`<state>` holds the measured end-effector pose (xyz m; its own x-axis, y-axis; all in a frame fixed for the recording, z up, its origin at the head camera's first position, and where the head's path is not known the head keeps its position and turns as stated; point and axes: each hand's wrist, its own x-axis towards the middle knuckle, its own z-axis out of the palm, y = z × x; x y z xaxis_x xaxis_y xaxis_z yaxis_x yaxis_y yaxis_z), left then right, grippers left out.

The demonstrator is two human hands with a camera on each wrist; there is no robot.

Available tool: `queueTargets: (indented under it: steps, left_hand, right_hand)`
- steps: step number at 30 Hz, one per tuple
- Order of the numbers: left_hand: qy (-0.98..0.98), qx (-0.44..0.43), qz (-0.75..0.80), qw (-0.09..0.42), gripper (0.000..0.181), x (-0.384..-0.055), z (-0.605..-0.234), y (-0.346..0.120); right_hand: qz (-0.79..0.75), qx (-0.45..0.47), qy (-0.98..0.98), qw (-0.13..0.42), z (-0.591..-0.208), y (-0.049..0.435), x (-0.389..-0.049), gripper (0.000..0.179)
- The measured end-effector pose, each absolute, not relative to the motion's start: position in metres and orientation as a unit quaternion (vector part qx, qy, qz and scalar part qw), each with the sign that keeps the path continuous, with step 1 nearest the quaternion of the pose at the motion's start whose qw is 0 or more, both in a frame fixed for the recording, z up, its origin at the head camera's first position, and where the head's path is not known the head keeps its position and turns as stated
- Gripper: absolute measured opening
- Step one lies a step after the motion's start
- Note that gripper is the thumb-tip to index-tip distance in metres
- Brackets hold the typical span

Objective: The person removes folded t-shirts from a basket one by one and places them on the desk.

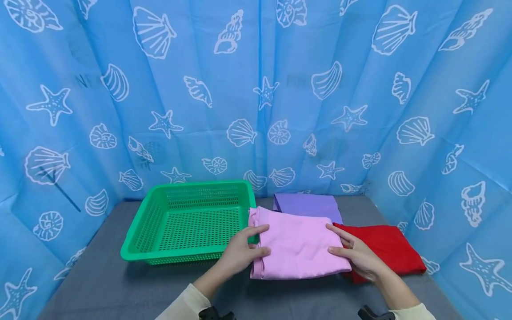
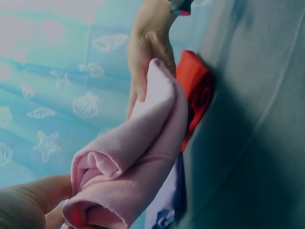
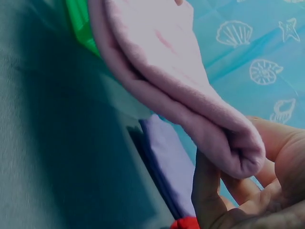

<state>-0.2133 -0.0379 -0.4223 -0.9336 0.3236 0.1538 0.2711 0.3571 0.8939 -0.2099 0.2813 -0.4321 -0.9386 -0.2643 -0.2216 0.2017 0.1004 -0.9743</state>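
Observation:
A folded pink cloth [image 1: 300, 244] is held up between both hands, raised over the grey table. My left hand [image 1: 242, 251] grips its left edge, thumb and a finger on top, the others underneath. At the opposite edge my right hand [image 1: 358, 253] pinches it the same way, with fingers under the fold in the right wrist view. Several layers show at the cloth's rolled ends in the left wrist view. Behind it lies a folded purple cloth [image 1: 310, 204], partly hidden. A folded red cloth [image 1: 388, 246] lies on the table beyond the right hand.
A green plastic basket [image 1: 138, 256] with mesh walls stands on the left of the grey table [image 1: 100, 284], close to the left hand. A blue curtain [image 1: 208, 115] with white shells and starfish hangs behind and along both sides.

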Motion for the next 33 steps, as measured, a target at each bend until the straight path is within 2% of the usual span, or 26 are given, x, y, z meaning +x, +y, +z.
queueTargets:
  steps: [8,18,33]
  left_hand:
    - [0.829,0.202,0.522,-0.003,0.055,-0.205,-0.435,-0.012]
    - [0.835,0.202,0.510,-0.045,0.056,-0.202,-0.475,0.007]
    - [0.821,0.160,0.548,-0.030,0.051,-0.225,-0.532,0.003]
  right_hand:
    - [-0.664,0.016,0.730,0.158,-0.439,0.298,-0.203,0.072]
    - [-0.642,0.043,0.752,0.144,-0.461,0.310,-0.203,0.071]
    - [-0.532,0.067,0.840,0.088,-0.489,0.313,-0.208,0.081]
